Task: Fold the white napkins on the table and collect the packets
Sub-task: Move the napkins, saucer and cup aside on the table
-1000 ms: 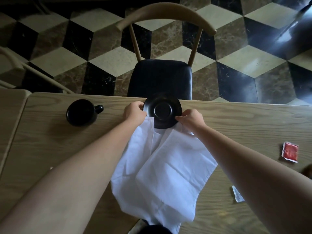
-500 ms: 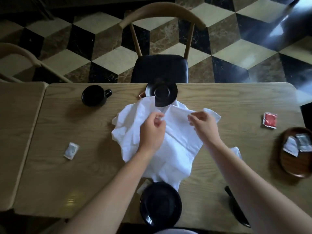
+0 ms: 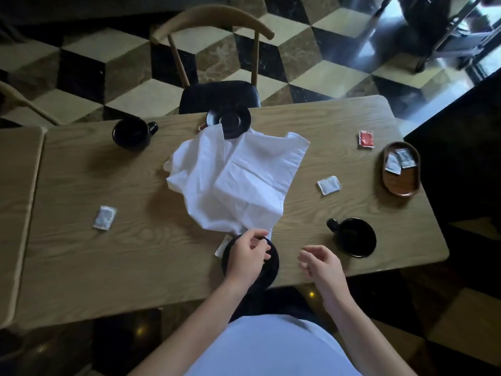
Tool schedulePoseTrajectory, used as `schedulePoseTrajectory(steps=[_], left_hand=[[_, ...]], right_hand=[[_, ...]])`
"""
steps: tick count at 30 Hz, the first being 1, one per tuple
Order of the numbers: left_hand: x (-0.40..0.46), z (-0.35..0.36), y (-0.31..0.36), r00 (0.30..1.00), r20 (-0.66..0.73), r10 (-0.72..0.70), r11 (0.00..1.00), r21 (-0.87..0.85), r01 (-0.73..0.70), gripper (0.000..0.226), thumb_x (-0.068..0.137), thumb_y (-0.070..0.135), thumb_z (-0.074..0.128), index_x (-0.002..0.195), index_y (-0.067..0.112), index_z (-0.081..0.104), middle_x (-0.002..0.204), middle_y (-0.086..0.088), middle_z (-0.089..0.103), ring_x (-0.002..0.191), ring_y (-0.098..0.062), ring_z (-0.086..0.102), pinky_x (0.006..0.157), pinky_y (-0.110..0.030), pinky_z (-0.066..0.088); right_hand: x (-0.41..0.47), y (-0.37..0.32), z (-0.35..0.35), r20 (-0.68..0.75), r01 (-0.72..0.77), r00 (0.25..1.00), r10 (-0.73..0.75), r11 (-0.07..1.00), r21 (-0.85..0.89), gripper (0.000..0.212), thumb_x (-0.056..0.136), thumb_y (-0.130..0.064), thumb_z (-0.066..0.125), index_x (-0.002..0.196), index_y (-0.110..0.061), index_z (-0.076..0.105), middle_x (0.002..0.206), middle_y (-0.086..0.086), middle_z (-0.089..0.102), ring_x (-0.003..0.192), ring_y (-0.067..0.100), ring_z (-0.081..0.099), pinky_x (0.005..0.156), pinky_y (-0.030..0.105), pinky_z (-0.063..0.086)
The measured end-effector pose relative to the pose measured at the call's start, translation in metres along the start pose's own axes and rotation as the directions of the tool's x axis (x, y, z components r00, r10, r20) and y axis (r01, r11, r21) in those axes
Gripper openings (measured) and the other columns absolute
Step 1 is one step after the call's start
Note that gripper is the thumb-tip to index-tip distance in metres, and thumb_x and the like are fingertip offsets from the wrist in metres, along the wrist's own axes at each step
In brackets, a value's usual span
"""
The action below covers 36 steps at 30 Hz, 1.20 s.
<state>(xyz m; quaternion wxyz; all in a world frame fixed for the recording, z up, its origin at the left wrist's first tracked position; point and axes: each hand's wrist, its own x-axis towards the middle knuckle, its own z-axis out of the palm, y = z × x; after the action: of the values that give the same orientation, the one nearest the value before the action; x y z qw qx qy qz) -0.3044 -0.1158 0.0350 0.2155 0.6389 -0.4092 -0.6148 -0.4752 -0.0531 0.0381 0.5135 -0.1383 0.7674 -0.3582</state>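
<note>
Two crumpled white napkins (image 3: pixel 235 175) lie overlapping in the middle of the wooden table (image 3: pixel 81 253). Their far edge touches a black saucer (image 3: pixel 233 119); their near tip reaches another black saucer (image 3: pixel 272 263). My left hand (image 3: pixel 248 257) hovers over that near saucer, fingers loosely curled and apart, right at the napkin's tip. My right hand (image 3: pixel 320 263) is open over the table's near edge and holds nothing. Loose packets lie around: a white one at the left (image 3: pixel 104 217), a white one at the right (image 3: pixel 328 185), and a red one (image 3: pixel 366 138).
An oval wooden tray (image 3: pixel 401 185) at the right end holds white packets (image 3: pixel 398 158). Black cups stand at the far left (image 3: pixel 132 132) and near right (image 3: pixel 352 237). A white packet corner (image 3: pixel 222 245) shows beside the near saucer. A chair (image 3: pixel 219 95) faces the far side.
Both hands let go of the napkins and drew back from the far saucer to the near edge. The view pulled back, so more of the table shows.
</note>
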Motion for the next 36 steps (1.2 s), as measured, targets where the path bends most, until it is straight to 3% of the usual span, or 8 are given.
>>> schedulePoseTrajectory(steps=[4,8,13,15,18,27,32,36], left_hand=[[-0.008,0.027,-0.003,0.995,0.095,-0.024,1.000,0.006,0.024,0.024,0.086,0.022,0.053,0.096,0.038,0.068,0.085,0.001,0.075,0.067,-0.014,0.072,0.059,-0.025,0.054],[-0.002,0.063,0.000,0.976,0.172,-0.134,0.991,0.049,0.127,0.035,0.087,0.023,0.055,0.118,0.036,0.063,0.100,-0.003,0.071,0.072,-0.014,0.072,0.058,-0.022,0.055],[0.022,0.122,0.014,0.976,0.138,-0.169,0.968,0.209,0.138,0.057,0.085,0.034,0.066,0.139,0.037,0.048,0.110,-0.001,0.061,0.099,-0.018,0.066,0.089,-0.041,0.058],[0.037,0.147,0.021,0.970,0.119,-0.212,0.960,0.210,0.184,0.072,0.079,0.037,0.074,0.144,0.035,0.043,0.124,-0.003,0.056,0.114,-0.022,0.059,0.098,-0.045,0.053],[0.057,0.178,0.030,0.956,0.107,-0.274,0.958,0.115,0.262,0.085,0.072,0.032,0.080,0.147,0.033,0.039,0.131,-0.003,0.056,0.121,-0.023,0.055,0.104,-0.046,0.048],[0.089,0.217,0.040,0.949,0.138,-0.283,0.955,0.128,0.266,0.062,0.074,0.004,0.074,0.131,0.020,0.053,0.115,-0.015,0.065,0.109,-0.032,0.065,0.099,-0.050,0.051],[0.088,0.217,0.036,0.968,0.121,-0.219,0.952,0.244,0.184,0.055,0.075,-0.006,0.071,0.127,0.010,0.060,0.113,-0.014,0.063,0.103,-0.028,0.064,0.095,-0.045,0.055],[0.080,0.198,0.032,0.983,0.084,-0.165,0.959,0.245,0.141,0.059,0.070,0.007,0.076,0.127,0.013,0.060,0.117,-0.008,0.062,0.110,-0.028,0.063,0.094,-0.047,0.056]], right_hand=[[0.004,0.012,-0.016,-0.007,-0.032,0.999,0.033,0.999,0.030,0.010,0.090,-0.009,0.067,0.099,-0.006,0.068,0.077,0.003,0.069,0.058,0.009,0.061,0.060,0.027,0.049],[0.026,0.017,-0.050,-0.086,0.012,0.996,-0.018,0.998,-0.065,0.012,0.089,-0.016,0.069,0.100,-0.014,0.069,0.090,0.004,0.073,0.079,0.017,0.070,0.065,0.029,0.052],[0.070,0.022,-0.112,-0.338,0.067,0.927,-0.163,0.958,-0.278,0.027,0.087,-0.025,0.072,0.110,-0.015,0.063,0.114,0.008,0.060,0.081,0.008,0.058,0.072,0.026,0.044],[0.087,0.024,-0.131,-0.371,-0.001,0.924,-0.092,0.970,-0.244,0.038,0.086,-0.027,0.073,0.118,-0.015,0.057,0.124,0.011,0.054,0.083,0.010,0.055,0.083,0.033,0.047],[0.104,0.026,-0.145,-0.279,-0.083,0.959,0.040,0.986,-0.143,0.055,0.088,-0.029,0.072,0.137,-0.015,0.049,0.134,0.013,0.056,0.110,0.024,0.060,0.099,0.046,0.052],[0.125,0.034,-0.153,-0.054,-0.165,0.983,0.173,0.978,0.124,0.044,0.094,-0.022,0.066,0.136,-0.016,0.055,0.116,0.017,0.070,0.091,0.031,0.075,0.086,0.049,0.061],[0.126,0.030,-0.150,-0.043,-0.144,0.988,0.146,0.989,0.043,0.038,0.092,-0.011,0.063,0.131,-0.012,0.060,0.111,0.019,0.071,0.085,0.027,0.075,0.076,0.042,0.063],[0.119,0.021,-0.147,-0.032,-0.098,0.995,0.096,0.994,-0.044,0.039,0.090,-0.008,0.059,0.128,-0.012,0.064,0.111,0.023,0.072,0.082,0.026,0.074,0.062,0.032,0.061]])
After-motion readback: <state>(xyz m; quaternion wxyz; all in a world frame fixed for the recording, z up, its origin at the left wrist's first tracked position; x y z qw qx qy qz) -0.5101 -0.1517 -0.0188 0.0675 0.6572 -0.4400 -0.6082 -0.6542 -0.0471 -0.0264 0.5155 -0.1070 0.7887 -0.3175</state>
